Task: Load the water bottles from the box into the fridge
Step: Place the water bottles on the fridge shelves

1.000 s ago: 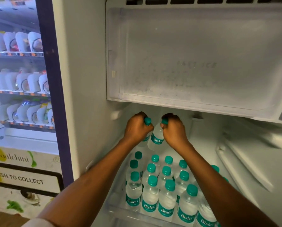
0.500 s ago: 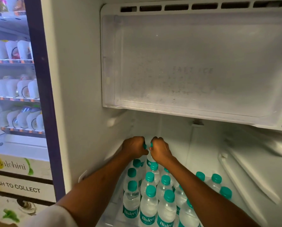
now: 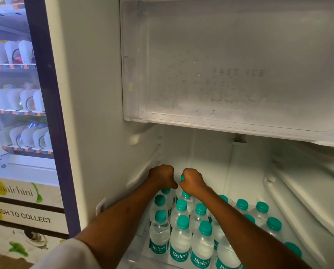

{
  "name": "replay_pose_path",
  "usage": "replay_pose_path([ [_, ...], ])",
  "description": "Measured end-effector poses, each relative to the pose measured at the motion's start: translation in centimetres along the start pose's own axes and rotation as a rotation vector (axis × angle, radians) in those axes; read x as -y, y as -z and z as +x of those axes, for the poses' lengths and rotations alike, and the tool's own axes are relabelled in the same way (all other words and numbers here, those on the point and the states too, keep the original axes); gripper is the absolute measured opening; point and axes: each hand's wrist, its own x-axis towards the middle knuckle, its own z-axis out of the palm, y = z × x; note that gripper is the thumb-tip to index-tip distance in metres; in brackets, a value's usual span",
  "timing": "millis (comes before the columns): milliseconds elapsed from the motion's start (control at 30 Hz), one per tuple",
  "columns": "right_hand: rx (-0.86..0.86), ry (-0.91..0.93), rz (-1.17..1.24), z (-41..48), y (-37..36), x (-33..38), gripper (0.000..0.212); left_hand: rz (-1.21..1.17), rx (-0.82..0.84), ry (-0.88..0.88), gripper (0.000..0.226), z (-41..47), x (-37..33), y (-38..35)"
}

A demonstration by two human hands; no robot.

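Left hand (image 3: pixel 161 176) and right hand (image 3: pixel 193 182), nearly touching, each clamp the top of a water bottle (image 3: pixel 182 179) behind the stocked rows (image 3: pixel 182 237) in the fridge (image 3: pixel 211 156).

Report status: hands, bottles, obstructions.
Left hand and right hand fisted on bottle tops, back left of fridge. Right's teal cap showing, left's hidden. Bottles in rows in front. No obstruction seen.
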Motion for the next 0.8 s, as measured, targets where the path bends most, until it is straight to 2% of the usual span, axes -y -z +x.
replay_pose_path([
  [133, 0.001, 0.005, -0.007, -0.05, -0.09, 0.00, 0.017, 0.011, -0.002, 0.003, 0.033, -0.31, -0.29, -0.12],
  [800, 0.011, -0.073, -0.001, -0.66, 0.37, 0.18, 0.018, 0.044, -0.010, -0.024, 0.044, 0.00, -0.39, -0.51],
])
